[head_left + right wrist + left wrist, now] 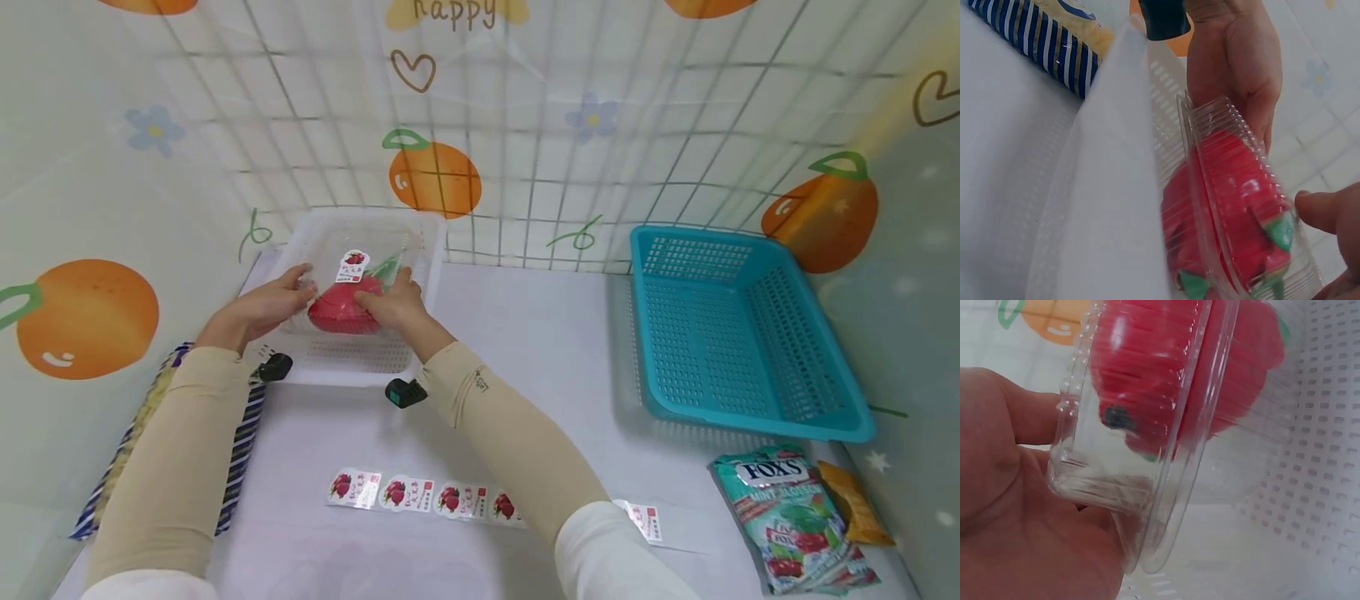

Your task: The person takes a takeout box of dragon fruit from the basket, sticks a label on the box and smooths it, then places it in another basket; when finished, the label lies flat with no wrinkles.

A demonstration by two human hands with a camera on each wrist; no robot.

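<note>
A clear plastic clamshell box (375, 240) sits tilted at the white basket (360, 378), with a red dragon fruit (343, 310) with green tips inside it. A white label sticker (352, 267) with a fruit picture is on its lid. My left hand (258, 310) grips the box's left end, thumb on one face and fingers beneath, as the left wrist view (1022, 487) shows. On the opposite end, my right hand (401, 307) holds the box with its thumb over the lid. Part of the right hand's fingers is hidden behind the box.
A strip of fruit stickers (405, 493) lies in front, partly under the right forearm. To the right stands a turquoise basket (750, 429), with a green candy bag (795, 525) and an orange packet (851, 504) before it. A striped packet (243, 450) lies by the left arm.
</note>
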